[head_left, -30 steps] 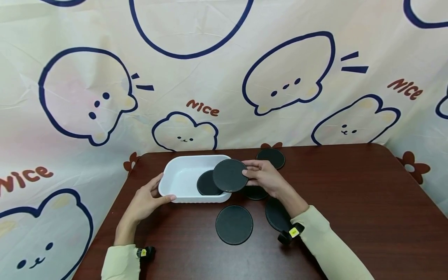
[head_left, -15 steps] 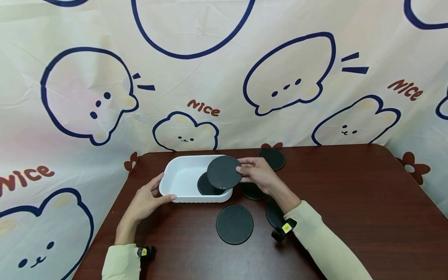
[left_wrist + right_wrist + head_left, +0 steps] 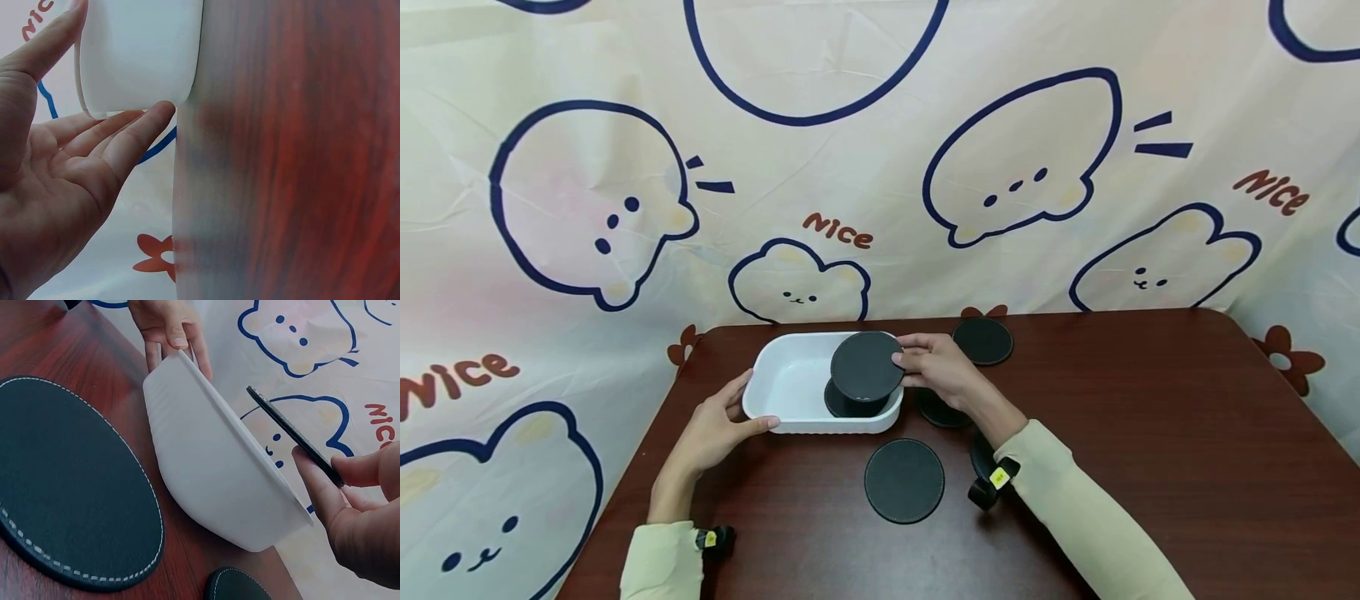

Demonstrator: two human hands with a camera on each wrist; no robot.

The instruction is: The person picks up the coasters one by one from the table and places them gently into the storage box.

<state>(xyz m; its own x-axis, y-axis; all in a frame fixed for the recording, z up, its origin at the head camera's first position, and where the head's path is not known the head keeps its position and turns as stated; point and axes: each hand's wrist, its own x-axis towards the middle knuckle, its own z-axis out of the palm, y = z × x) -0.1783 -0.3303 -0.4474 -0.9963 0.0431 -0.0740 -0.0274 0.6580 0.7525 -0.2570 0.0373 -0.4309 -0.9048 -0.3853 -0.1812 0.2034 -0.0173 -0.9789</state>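
My right hand (image 3: 943, 367) pinches a round black coaster (image 3: 867, 367) by its right edge, thumb on top. The coaster is over the right half of a white rectangular tray (image 3: 786, 383). Under it, partly covered, another black coaster (image 3: 842, 404) lies inside the tray. In the right wrist view the held coaster (image 3: 294, 434) appears edge-on, tilted, above the tray's rim. My left hand (image 3: 715, 425) holds the tray's left end, thumb at the front rim; the left wrist view has its fingers against the end wall of the tray (image 3: 140, 56).
On the dark wooden table (image 3: 1150, 433) lie more black coasters: one in front of the tray (image 3: 904, 482), one near the back edge (image 3: 982, 342), and two partly hidden by my right arm (image 3: 940, 410). A patterned cloth (image 3: 895, 167) hangs behind the table.
My right hand has carried the held coaster left, from the tray's right edge to over the tray, covering more of the coaster inside. My left hand stays on the tray.
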